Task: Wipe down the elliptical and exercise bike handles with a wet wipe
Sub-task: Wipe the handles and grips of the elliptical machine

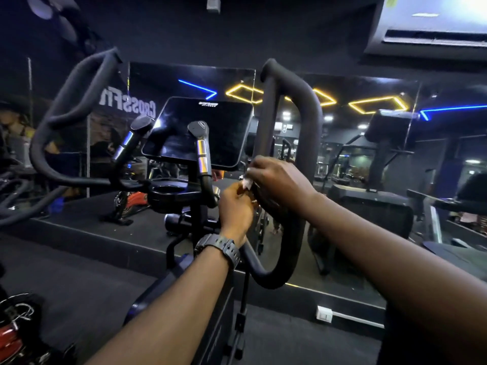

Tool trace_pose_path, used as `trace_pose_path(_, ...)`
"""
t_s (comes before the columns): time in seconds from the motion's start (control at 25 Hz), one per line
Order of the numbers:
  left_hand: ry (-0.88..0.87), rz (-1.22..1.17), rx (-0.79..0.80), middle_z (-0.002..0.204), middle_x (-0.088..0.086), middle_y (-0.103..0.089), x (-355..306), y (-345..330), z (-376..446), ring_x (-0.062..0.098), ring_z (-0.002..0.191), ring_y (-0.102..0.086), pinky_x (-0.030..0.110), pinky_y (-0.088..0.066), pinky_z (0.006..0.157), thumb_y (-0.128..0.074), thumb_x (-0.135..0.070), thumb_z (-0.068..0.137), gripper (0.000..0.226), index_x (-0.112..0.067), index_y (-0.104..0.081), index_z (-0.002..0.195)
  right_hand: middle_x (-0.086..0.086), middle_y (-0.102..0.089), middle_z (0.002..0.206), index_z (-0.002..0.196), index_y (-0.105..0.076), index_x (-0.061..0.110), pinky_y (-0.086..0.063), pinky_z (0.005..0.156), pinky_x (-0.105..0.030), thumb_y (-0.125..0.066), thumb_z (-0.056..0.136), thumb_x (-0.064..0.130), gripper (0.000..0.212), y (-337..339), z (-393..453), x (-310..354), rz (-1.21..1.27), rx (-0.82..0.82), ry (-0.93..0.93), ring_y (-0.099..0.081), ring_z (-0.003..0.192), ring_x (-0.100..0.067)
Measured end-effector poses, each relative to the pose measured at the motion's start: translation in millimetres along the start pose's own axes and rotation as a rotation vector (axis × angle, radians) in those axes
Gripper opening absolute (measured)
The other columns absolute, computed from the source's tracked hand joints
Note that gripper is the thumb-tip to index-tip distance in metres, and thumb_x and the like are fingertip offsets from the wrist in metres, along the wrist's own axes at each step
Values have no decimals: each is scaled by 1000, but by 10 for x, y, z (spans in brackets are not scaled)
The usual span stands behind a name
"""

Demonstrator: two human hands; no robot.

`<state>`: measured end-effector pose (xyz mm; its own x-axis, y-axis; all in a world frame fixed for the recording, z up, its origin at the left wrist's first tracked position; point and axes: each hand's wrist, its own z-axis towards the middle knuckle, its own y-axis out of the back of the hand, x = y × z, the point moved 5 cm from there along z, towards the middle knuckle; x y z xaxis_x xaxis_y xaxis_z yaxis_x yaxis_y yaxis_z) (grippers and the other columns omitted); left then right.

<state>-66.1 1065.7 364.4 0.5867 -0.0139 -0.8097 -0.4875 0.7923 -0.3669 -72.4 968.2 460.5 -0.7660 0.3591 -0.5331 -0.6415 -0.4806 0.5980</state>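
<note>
The elliptical's right moving handle is a thick black foam loop rising in front of me. My right hand grips its inner bar and holds a white wet wipe against it. Just below, my left hand, with a dark watch on its wrist, curls round the same bar. The left moving handle loops up at the left, untouched. Two short fixed grips with silver sensor bands stand below the dark console screen.
A cup-holder ring sits under the console. A mirror wall behind reflects gym machines and neon ceiling lights. A raised black platform edge runs across. Red equipment lies at lower left. A white wall socket sits low right.
</note>
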Motion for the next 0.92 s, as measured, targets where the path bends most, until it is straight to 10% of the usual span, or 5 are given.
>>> trace_pose_path(0.64, 77, -149, 58, 99, 19, -74, -147, -81, 459, 32, 92, -70, 36, -55, 73, -46, -1, 91, 29, -6, -73, 104, -2, -57, 94, 102, -70, 19, -53, 52, -31, -69, 86, 20, 16, -48, -219, 125, 0, 127, 24, -61, 77, -19)
trace_pose_path(0.92, -69, -30, 232, 86, 5, -75, -347, -127, 477, 18, 80, -70, 36, -58, 77, -50, 5, 85, 34, -18, -74, 90, -6, -54, 98, 105, -71, 16, -55, 69, -44, -65, 90, 14, 16, 136, 388, -462, -62, -123, -266, -53, 91, -24)
